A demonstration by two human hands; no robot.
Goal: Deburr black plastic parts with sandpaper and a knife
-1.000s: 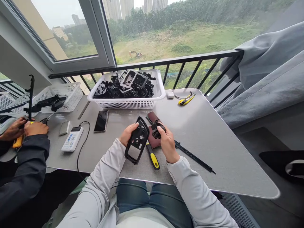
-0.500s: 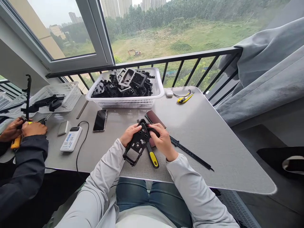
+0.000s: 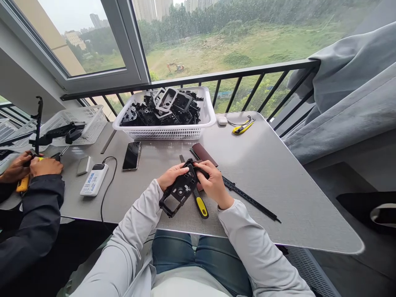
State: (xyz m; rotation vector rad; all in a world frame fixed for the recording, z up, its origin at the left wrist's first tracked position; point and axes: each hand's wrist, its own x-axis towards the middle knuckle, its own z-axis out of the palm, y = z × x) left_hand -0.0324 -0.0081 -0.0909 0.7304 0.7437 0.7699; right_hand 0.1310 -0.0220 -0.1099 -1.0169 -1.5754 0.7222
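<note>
My left hand [image 3: 169,176] grips the upper left edge of a black plastic frame [image 3: 178,191] held just above the grey table [image 3: 278,177]. My right hand [image 3: 210,181] is closed over a small black part, pressing it against the top of the frame. Under my hands lie a yellow-handled utility knife [image 3: 200,205], a dark red flat piece [image 3: 202,153] and a long black strip [image 3: 250,200].
A white basket [image 3: 173,132] heaped with black plastic parts stands at the back. A phone [image 3: 131,155], a white power bank [image 3: 94,180] with its cable, a yellow cutter [image 3: 243,127] and a small white case [image 3: 222,121] lie around. At left another person's hands [image 3: 31,167] work beside a second basket [image 3: 77,123].
My right hand has brought the small black part over to the frame and now presses it on. The frame has tilted flatter and lower towards the table.
</note>
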